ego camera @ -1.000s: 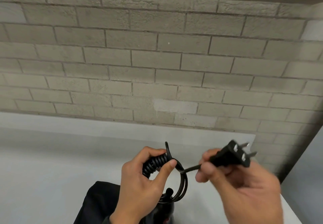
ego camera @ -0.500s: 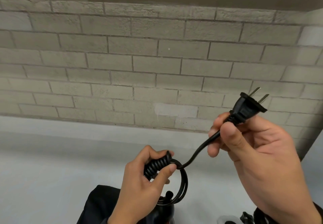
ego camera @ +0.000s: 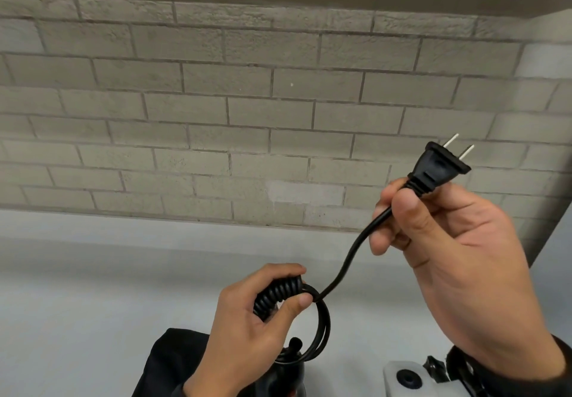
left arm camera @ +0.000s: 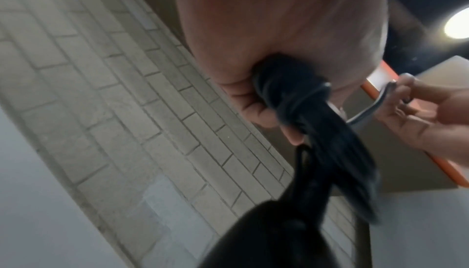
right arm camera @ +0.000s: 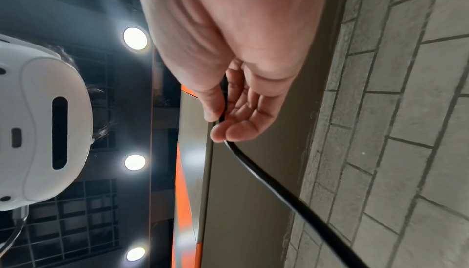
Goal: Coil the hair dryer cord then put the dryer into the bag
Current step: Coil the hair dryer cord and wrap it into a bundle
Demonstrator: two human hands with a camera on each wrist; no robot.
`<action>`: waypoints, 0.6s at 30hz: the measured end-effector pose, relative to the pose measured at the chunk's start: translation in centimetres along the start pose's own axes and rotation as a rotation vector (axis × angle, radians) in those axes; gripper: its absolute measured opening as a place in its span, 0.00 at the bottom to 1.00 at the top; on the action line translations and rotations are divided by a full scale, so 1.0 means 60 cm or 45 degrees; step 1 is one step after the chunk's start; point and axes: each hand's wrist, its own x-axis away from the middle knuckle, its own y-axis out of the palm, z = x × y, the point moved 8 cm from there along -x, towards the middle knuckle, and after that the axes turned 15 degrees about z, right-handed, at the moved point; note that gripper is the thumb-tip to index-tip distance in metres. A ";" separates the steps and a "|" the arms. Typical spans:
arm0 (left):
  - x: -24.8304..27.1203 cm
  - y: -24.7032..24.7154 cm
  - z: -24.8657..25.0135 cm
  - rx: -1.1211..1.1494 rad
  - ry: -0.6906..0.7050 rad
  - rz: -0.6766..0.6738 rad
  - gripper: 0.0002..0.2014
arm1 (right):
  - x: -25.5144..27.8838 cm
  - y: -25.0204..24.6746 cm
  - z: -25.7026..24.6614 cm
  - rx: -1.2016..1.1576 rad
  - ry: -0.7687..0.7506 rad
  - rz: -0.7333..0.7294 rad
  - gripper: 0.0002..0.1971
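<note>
At lower centre, the left hand [ego camera: 247, 328] is clamped around the coiled hair dryer cord [ego camera: 346, 260], the dryer [ego camera: 289, 375] hanging below over the black bag [ego camera: 173, 362]. At right, the right hand [ego camera: 448, 248] pinches the cord just beneath the two-pin plug [ego camera: 436, 169], above the grey table [ego camera: 93, 303].

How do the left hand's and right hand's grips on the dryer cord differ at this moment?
The left hand sits low over the table, wrapped round the coiled cord bundle; the right hand is raised higher toward the brick wall, pinching the straight cord just below the plug. The left holds several loops; the right holds a single strand. Both grip the same black cord.
</note>
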 end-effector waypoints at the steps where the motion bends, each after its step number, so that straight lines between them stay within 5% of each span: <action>1: 0.000 0.000 0.005 -0.029 0.052 -0.008 0.12 | -0.004 0.002 -0.005 -0.006 0.004 0.004 0.10; 8: 0.003 0.008 0.036 -0.106 0.339 -0.112 0.14 | -0.051 0.032 -0.007 0.006 0.036 -0.059 0.07; 12: 0.005 0.004 0.030 -0.070 0.285 -0.114 0.19 | -0.069 0.036 0.012 0.021 0.083 -0.049 0.06; 18: 0.011 -0.006 0.028 -0.011 0.300 -0.031 0.14 | -0.084 0.008 0.051 0.007 0.108 0.087 0.05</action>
